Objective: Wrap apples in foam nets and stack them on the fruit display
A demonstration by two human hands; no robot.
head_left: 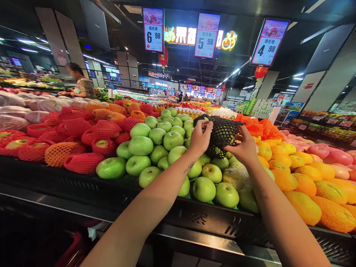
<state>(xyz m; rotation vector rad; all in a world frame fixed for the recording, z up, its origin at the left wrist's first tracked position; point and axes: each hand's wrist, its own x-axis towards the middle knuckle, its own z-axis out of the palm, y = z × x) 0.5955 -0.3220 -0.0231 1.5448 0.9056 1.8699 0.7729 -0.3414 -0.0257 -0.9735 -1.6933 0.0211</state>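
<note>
Above the pile of green apples (172,141), a black foam fruit net (224,133) hangs between my two hands. My left hand (200,136) pinches the net's left side, its fingertips partly hidden behind the mesh. On the other side, my right hand (244,146) grips the net's right edge between thumb and fingers. Something rounded and greenish shows faintly through the mesh, but I cannot tell whether it is inside the net or behind it. Just below my right hand, a clear plastic bag (236,176) lies on the apples.
Apples in red and orange foam nets (80,139) fill the left. Oranges (303,178) are heaped at the right, with pink fruit (333,154) beyond. A black crate edge (203,220) runs along the front. Price signs (207,35) hang overhead. Another person (80,83) stands far left.
</note>
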